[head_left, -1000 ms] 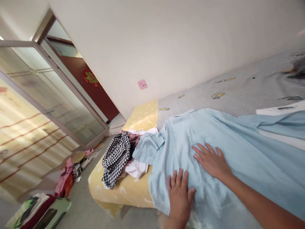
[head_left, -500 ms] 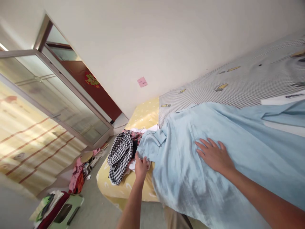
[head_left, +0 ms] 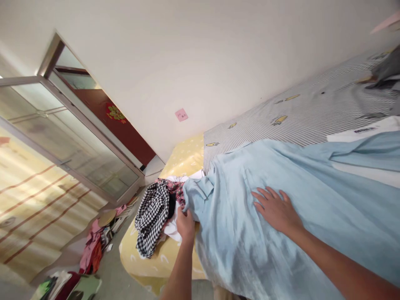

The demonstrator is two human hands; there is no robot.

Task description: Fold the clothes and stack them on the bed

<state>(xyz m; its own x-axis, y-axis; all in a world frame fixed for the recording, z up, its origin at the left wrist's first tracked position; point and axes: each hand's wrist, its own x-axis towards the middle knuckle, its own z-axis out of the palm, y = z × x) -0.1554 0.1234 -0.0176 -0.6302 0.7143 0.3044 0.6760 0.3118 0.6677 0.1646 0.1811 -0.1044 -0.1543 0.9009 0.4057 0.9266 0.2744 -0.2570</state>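
Note:
A light blue shirt (head_left: 237,216) lies spread across the bed, its lower part hanging over the near edge. At the end of its short sleeve, my left hand (head_left: 185,223) pinches the cuff between thumb and fingers. My right hand (head_left: 278,208) rests flat on the body of the shirt with fingers spread. Just left of the sleeve is a heap of clothes with a black-and-white checked garment (head_left: 153,216) on top. Red floral, black and white fabric shows beside it.
Under the clothes is a bed with a yellow sheet (head_left: 140,258) and a grey checked cover (head_left: 250,121). White cloth (head_left: 368,129) lies at the right. A glass-paned door (head_left: 84,137) stands at the left, and pink and orange items (head_left: 90,254) lie on the floor.
My left hand has lifted the sleeve's cuff slightly, and its fingers have closed more on it. My right hand stays flat on the shirt. The view has shifted a little to the right.

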